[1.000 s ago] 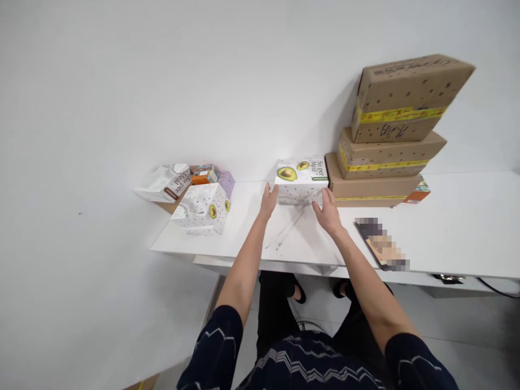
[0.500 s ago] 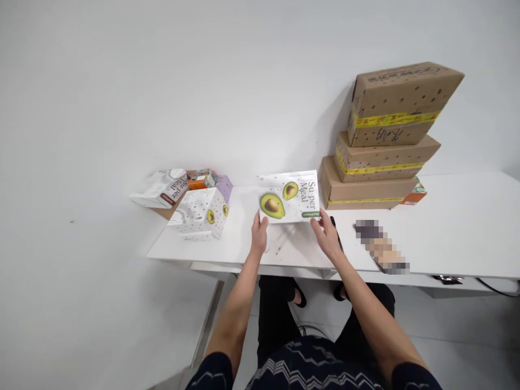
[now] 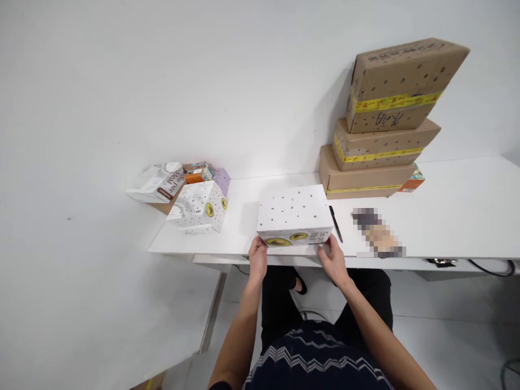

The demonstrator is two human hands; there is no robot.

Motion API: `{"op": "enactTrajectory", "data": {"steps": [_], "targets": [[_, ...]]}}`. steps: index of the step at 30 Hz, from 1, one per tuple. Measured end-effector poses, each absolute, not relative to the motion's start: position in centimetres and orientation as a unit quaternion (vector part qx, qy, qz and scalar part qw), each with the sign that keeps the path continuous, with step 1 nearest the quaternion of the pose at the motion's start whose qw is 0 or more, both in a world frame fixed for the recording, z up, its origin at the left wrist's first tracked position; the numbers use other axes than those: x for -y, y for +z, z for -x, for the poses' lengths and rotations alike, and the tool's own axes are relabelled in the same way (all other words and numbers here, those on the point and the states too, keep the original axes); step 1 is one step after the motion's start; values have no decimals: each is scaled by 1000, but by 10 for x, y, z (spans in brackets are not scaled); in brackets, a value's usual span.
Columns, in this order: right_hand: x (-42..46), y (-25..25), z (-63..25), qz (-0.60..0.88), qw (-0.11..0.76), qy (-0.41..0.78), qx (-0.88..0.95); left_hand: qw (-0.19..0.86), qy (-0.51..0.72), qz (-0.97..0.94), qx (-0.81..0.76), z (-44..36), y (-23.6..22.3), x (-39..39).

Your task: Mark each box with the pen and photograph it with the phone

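From where I'm standing, the white box (image 3: pixel 293 208) is right in front of the person, near the front edge of the tabletop (image 3: pixel 239 238), its long axis running left to right and skewed only a little. The avocado-printed side faces the body and the plain dotted side is uppermost. The left hand (image 3: pixel 258 260) has its fingers closed about the near left corner, the right hand (image 3: pixel 333 262) has its fingers closed about the near right one, so neither is nearer: the box lies just beyond both, gripped between them. I can't tell whether its underside touches the tabletop. Just off its right end lies a black pen (image 3: pixel 336 223), the closest thing to the right fingers, with a blurred-out flat item (image 3: pixel 377 233) further right. Behind and to the right, three brown cartons (image 3: pixel 385 150) rise in a stack against the wall, an orange-and-green box (image 3: pixel 412 181) peeking out beside the lowest. Well apart on the left, another avocado box (image 3: pixel 195 206) sits before a purple box (image 3: pixel 222 181), a small orange box (image 3: pixel 197 174) and a brown-labelled white box (image 3: pixel 158 183), crowding that end.
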State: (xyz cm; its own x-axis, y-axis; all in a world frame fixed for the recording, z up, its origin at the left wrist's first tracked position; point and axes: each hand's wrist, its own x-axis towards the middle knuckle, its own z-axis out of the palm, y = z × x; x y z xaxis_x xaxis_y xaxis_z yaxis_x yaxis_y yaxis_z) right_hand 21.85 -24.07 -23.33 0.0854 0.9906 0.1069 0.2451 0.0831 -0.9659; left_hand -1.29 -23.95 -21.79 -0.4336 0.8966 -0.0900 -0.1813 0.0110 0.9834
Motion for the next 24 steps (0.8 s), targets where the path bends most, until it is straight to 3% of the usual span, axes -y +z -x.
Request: {"op": "enactTrajectory", "data": {"steps": [6, 12, 17, 24], "targets": [[241, -248, -217, 543, 534, 383, 523, 471, 676, -186, -535, 19, -209, 238], [240, -241, -216, 526, 602, 401, 448, 390, 657, -232, -602, 19, -186, 239], [242, -220, -219, 555, 593, 407, 418, 322, 598, -348, -646, 21, -166, 232], [247, -186, -222, 545, 571, 347, 507, 343, 589, -378, -626, 17, -160, 230]]}}
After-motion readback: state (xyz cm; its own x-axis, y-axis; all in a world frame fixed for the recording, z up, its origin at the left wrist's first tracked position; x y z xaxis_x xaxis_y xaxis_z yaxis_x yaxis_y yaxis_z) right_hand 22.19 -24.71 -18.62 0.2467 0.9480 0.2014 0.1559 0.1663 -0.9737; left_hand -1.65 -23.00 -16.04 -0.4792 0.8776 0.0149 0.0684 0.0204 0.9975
